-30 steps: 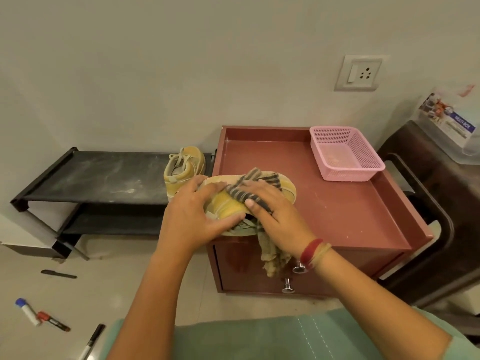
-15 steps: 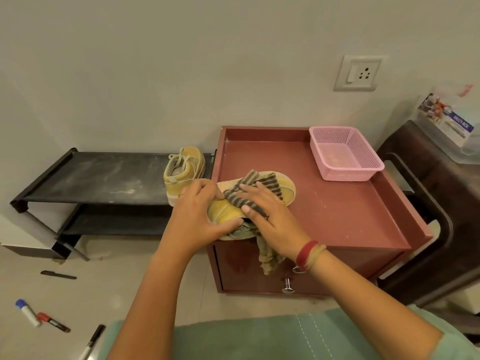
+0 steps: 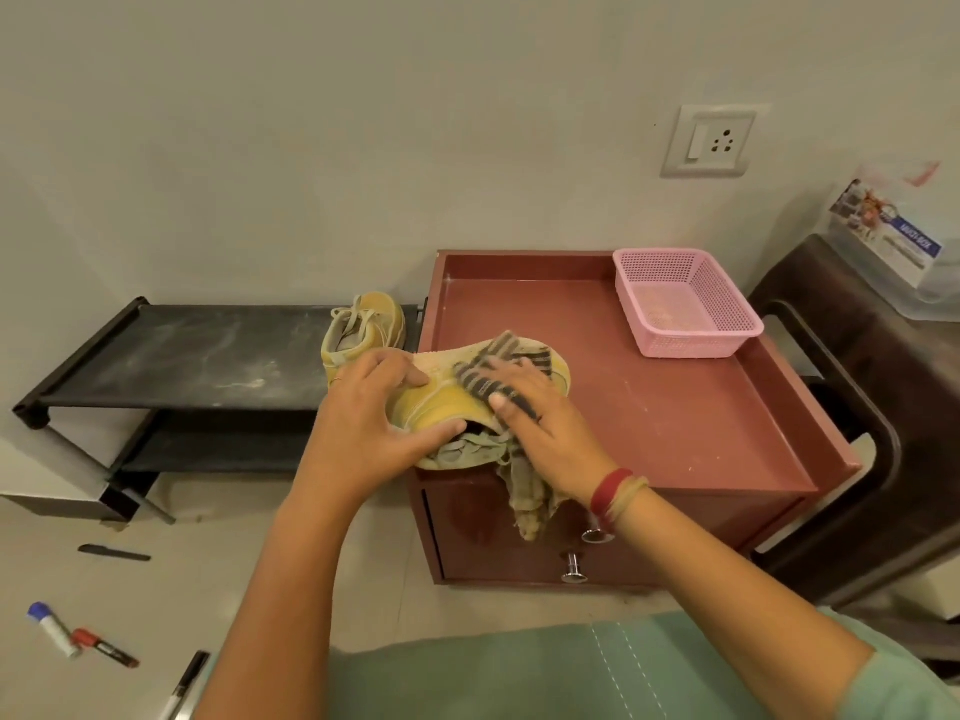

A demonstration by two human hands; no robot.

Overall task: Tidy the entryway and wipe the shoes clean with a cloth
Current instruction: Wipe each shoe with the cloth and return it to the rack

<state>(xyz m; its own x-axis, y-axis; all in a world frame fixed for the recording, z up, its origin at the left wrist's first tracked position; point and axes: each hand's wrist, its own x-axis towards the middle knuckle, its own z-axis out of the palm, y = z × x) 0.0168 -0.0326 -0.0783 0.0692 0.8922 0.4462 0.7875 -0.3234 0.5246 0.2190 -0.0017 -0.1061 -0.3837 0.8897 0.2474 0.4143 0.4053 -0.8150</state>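
Observation:
A yellow shoe point(image 3: 441, 407) lies tipped on its side at the front left corner of the red-brown cabinet point(image 3: 675, 407). My left hand point(image 3: 363, 423) grips it at the heel end, thumb curled under the opening. My right hand point(image 3: 540, 423) presses a striped grey cloth point(image 3: 488, 374) onto the shoe's sole side; the cloth's loose end point(image 3: 527, 504) hangs over the cabinet front. The second yellow shoe point(image 3: 363, 330) stands upright at the right end of the black shoe rack point(image 3: 182, 356).
A pink basket point(image 3: 727, 309) sits at the cabinet's back right. A dark chair point(image 3: 883, 433) stands to the right. Markers point(image 3: 52, 628) point(image 3: 106, 648), pens point(image 3: 184, 683) and a black strip point(image 3: 114, 553) lie on the floor at left. A wall socket point(image 3: 709, 142) is above.
My right hand has slid the cloth a little further along the shoe toward its toe end. My left hand keeps the same grip.

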